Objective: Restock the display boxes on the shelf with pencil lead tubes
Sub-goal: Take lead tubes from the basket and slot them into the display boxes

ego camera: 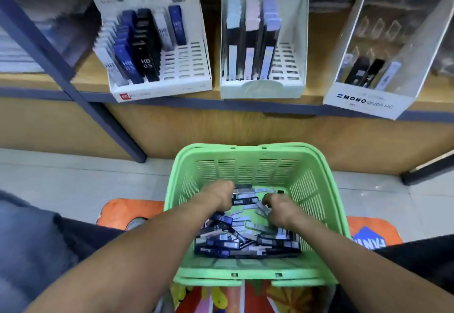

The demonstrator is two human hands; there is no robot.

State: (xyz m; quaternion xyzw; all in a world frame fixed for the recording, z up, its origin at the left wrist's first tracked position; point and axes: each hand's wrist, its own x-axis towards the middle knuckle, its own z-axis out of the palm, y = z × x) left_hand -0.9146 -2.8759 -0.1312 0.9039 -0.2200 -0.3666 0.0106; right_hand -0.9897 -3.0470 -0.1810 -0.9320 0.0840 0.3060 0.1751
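A green plastic basket (317,185) in front of me holds a heap of several pencil lead tubes (235,239), blue, black and white. Both my hands reach down into it. My left hand (218,194) has its fingers curled down around black tubes at the far side of the heap. My right hand (280,209) curls its fingers among the pale tubes; its fingertips are hidden. On the wooden shelf above stand three display boxes: a left box (157,86) with blue, black and white tubes, a middle box (262,86), and a MONO box (366,101).
The left box has bare slots on its right side, and so does the middle box. A dark metal shelf post (81,91) slants down at the left. Colourful mats (127,212) lie under the basket on the tiled floor.
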